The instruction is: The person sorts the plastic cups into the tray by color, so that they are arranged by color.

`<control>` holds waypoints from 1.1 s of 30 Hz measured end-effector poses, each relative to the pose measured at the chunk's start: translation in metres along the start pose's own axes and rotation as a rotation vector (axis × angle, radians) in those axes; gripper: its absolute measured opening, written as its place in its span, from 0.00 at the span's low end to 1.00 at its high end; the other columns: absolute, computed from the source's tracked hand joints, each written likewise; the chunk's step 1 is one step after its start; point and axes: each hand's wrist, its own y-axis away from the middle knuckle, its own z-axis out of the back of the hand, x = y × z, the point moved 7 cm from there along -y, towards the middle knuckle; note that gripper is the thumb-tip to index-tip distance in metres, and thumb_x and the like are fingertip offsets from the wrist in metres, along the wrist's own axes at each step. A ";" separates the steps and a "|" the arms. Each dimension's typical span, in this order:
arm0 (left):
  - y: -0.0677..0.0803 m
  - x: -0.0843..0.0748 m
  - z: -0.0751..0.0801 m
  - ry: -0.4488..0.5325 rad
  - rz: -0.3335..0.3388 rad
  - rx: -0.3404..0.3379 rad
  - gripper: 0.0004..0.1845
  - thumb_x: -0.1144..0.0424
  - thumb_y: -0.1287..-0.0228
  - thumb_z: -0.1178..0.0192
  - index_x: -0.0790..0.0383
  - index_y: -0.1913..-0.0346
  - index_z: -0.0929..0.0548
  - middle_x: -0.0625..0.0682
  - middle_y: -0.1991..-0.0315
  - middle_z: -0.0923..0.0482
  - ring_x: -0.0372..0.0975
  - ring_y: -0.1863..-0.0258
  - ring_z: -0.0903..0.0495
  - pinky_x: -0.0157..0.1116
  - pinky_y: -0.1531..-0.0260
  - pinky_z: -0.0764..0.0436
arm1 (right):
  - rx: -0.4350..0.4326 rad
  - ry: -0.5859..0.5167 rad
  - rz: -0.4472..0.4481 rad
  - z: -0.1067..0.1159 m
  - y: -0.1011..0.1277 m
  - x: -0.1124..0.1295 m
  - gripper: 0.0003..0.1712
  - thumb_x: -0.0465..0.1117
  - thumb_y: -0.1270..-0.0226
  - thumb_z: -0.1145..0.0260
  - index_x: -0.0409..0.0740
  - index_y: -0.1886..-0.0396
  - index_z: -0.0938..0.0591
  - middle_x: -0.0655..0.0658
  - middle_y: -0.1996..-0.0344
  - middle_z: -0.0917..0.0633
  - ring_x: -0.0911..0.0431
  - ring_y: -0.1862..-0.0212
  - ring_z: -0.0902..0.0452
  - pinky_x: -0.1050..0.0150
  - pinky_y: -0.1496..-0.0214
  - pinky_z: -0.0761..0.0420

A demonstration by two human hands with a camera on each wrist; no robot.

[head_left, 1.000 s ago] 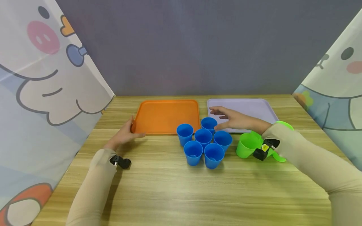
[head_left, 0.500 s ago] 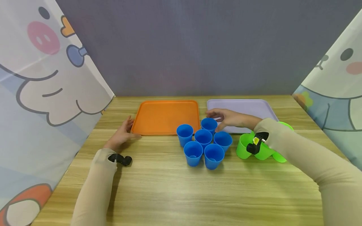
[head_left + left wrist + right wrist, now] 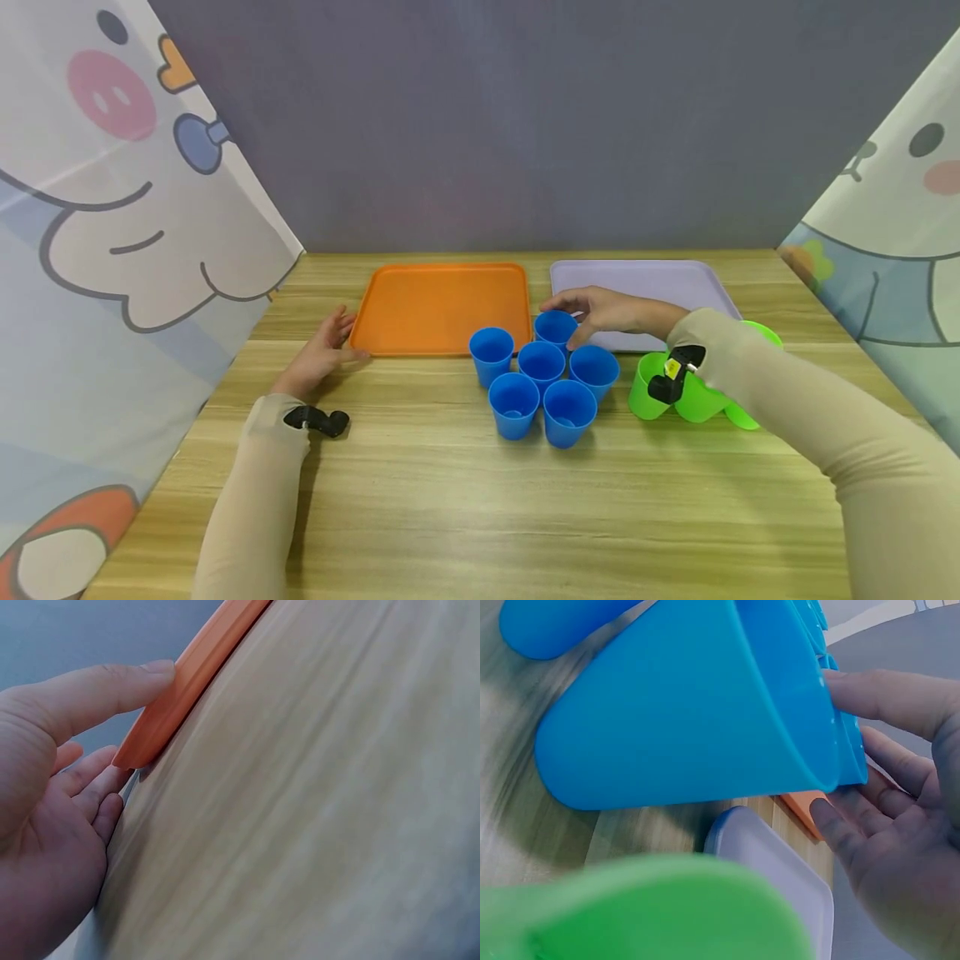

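In the head view, several blue plastic cups (image 3: pixel 514 407) stand upright in a close cluster. My right hand (image 3: pixel 611 311) is at the rearmost blue cup (image 3: pixel 556 327), thumb at its near right side and fingers curled round the far side. In the right wrist view, a nearer blue cup (image 3: pixel 682 712) covers part of that rear cup (image 3: pixel 850 754). At the left, my left hand (image 3: pixel 315 360) touches the front left corner of the orange tray (image 3: pixel 442 312). The left wrist view shows the thumb (image 3: pixel 127 690) against the tray's edge (image 3: pixel 180 690), with relaxed fingers beside the corner.
A pale purple tray (image 3: pixel 660 287) lies at the back right, partly behind the right hand. Several bright green cups (image 3: pixel 647 398) stand under the right forearm, partly hidden by it. A grey wall (image 3: pixel 480 125) rises behind the wooden table (image 3: pixel 480 517).
My right hand has moved left and slightly down onto the rear blue cup, its thumb closing in to the cup. The left hand has shifted slightly left at the tray corner.
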 end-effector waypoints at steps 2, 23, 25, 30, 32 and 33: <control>0.000 0.000 0.000 -0.003 -0.001 0.001 0.57 0.80 0.40 0.37 0.67 0.22 0.71 0.67 0.22 0.61 0.56 0.23 0.57 0.53 0.26 0.56 | -0.004 -0.010 -0.007 0.000 -0.001 -0.001 0.40 0.28 0.45 0.28 0.28 0.31 0.32 0.31 0.33 0.29 0.37 0.32 0.36 0.40 0.31 0.34; 0.001 -0.001 -0.001 -0.002 -0.027 -0.012 0.56 0.82 0.40 0.39 0.70 0.23 0.70 0.69 0.22 0.60 0.57 0.23 0.58 0.52 0.26 0.57 | -0.006 0.035 0.028 0.015 -0.002 0.007 0.34 0.31 0.42 0.26 0.32 0.35 0.27 0.35 0.41 0.22 0.39 0.35 0.31 0.41 0.33 0.31; 0.001 -0.002 -0.001 0.005 -0.036 -0.012 0.56 0.83 0.41 0.39 0.70 0.23 0.70 0.70 0.23 0.60 0.57 0.23 0.58 0.52 0.26 0.58 | -0.018 0.035 0.028 0.018 -0.003 0.009 0.34 0.31 0.42 0.26 0.32 0.35 0.27 0.35 0.41 0.22 0.40 0.35 0.31 0.43 0.33 0.29; 0.001 -0.002 -0.001 0.000 -0.033 -0.012 0.56 0.83 0.41 0.39 0.69 0.23 0.69 0.69 0.22 0.60 0.57 0.23 0.58 0.52 0.26 0.57 | -0.046 0.038 0.017 0.026 -0.009 0.016 0.35 0.31 0.41 0.27 0.32 0.34 0.28 0.36 0.39 0.23 0.40 0.33 0.33 0.43 0.32 0.30; 0.000 -0.001 -0.001 -0.007 -0.030 -0.011 0.56 0.82 0.40 0.39 0.69 0.22 0.69 0.69 0.22 0.60 0.57 0.23 0.57 0.52 0.26 0.56 | -0.062 0.034 0.013 0.030 -0.011 0.019 0.36 0.32 0.41 0.27 0.33 0.33 0.29 0.36 0.38 0.23 0.39 0.32 0.34 0.41 0.32 0.31; 0.000 -0.001 -0.001 -0.010 -0.027 -0.013 0.56 0.82 0.40 0.38 0.69 0.22 0.69 0.68 0.22 0.60 0.57 0.23 0.57 0.52 0.26 0.56 | -0.072 0.039 0.011 0.032 -0.013 0.020 0.36 0.32 0.41 0.27 0.33 0.33 0.29 0.36 0.38 0.23 0.39 0.32 0.34 0.41 0.33 0.31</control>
